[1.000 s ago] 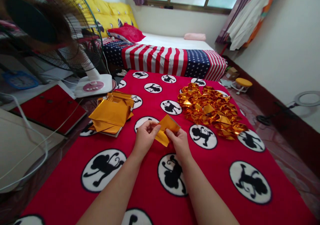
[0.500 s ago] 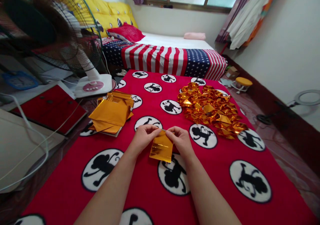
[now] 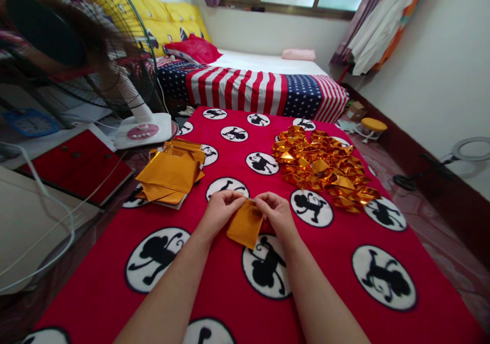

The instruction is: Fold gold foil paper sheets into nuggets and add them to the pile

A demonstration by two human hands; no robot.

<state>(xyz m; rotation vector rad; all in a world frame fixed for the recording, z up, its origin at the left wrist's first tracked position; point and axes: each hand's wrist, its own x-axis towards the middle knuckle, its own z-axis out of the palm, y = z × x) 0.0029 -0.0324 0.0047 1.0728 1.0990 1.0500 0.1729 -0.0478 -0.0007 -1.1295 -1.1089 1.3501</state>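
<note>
A small gold foil sheet (image 3: 245,225) hangs between my two hands, low over the red cloth (image 3: 321,288) with its black monkey figures in white circles. My left hand (image 3: 222,209) pinches the sheet's upper left edge between thumb and fingers. The upper right edge is pinched by my right hand (image 3: 276,210). To the left lies a stack of flat gold sheets (image 3: 168,173). A pile of shiny folded gold pieces (image 3: 321,165) rests at the right.
A white fan (image 3: 143,129) with spinning blades stands at the left. Behind the cloth is a bed (image 3: 245,89) with a striped cover. A yellow stool (image 3: 373,124) and a ring-shaped stand (image 3: 472,149) are at the right.
The foil sheet's lower edge has swung slightly left and tilted, and its surface looks duller. Both hands have stayed nearly in place, still pinching it.
</note>
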